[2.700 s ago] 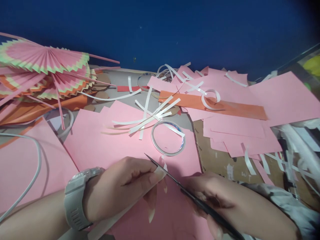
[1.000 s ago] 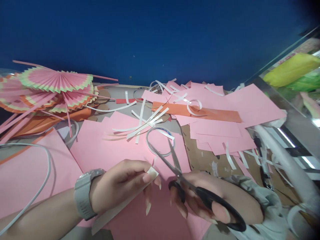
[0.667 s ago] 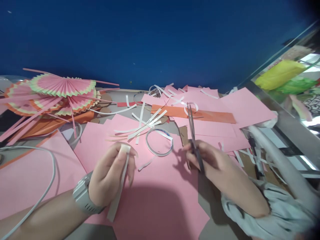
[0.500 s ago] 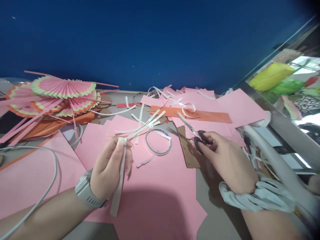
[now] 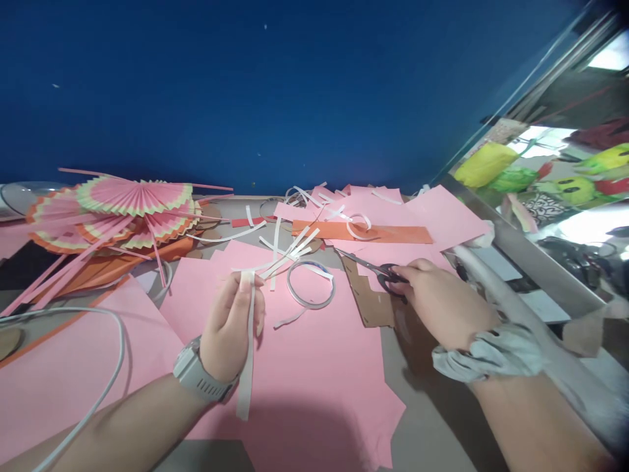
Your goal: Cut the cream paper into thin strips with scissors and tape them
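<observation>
Cutting finished: long white paper strip now pinched upright in left hand above large pink paper sheet. Right hand, closed around black-handled scissors, moved away rightward, lowering them onto brown cardboard piece. Strip freed for handling.

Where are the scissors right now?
In the head view, the scissors are right of centre under the right hand, lying across a brown cardboard piece and pink paper, just right of the tape ring.

Grey table: pink sheets, cardboard, paper fans.
</observation>
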Demonstrator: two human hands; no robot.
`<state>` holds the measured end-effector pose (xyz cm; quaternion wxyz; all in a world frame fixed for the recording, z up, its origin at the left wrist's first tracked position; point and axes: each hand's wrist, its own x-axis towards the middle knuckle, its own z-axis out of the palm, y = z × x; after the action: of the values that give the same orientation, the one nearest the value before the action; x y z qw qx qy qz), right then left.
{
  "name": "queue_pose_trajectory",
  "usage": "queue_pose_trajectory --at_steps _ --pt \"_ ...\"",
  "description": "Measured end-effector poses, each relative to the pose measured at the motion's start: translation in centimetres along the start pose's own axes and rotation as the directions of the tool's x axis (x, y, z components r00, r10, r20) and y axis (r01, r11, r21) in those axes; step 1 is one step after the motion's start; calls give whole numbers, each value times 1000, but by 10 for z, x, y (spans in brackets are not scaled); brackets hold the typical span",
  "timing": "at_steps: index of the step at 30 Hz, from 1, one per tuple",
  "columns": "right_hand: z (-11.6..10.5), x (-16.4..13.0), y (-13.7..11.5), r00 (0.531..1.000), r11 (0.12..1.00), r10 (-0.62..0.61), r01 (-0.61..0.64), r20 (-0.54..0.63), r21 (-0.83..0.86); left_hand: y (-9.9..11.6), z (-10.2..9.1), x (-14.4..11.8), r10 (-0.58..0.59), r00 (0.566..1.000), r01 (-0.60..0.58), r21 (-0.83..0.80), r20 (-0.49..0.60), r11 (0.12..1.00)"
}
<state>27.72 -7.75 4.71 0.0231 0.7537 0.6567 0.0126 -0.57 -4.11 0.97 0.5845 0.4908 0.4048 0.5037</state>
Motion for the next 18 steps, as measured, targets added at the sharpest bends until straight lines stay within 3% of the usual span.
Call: queue_pose_trajectory --at_steps 4,8,10,13,18 --pt "-16 -4 -28 996 993 -83 80 -35 -83 -2 0 1 -31 999 31 -33 14 999" --pt "-7 -4 -84 893 873 -447 450 -59 191 -1 0 1 -51 998 52 -27 25 998" --pt "8 1 -105 886 862 -460 460 -53 214 -1 0 1 -58 998 59 -24 29 998" --pt "27 11 -117 886 859 -458 460 -64 224 -1 0 1 -58 998 59 -30 34 998" --pt "21 10 -109 905 848 -421 416 -61 329 0 0 2 -56 998 57 -21 40 998"
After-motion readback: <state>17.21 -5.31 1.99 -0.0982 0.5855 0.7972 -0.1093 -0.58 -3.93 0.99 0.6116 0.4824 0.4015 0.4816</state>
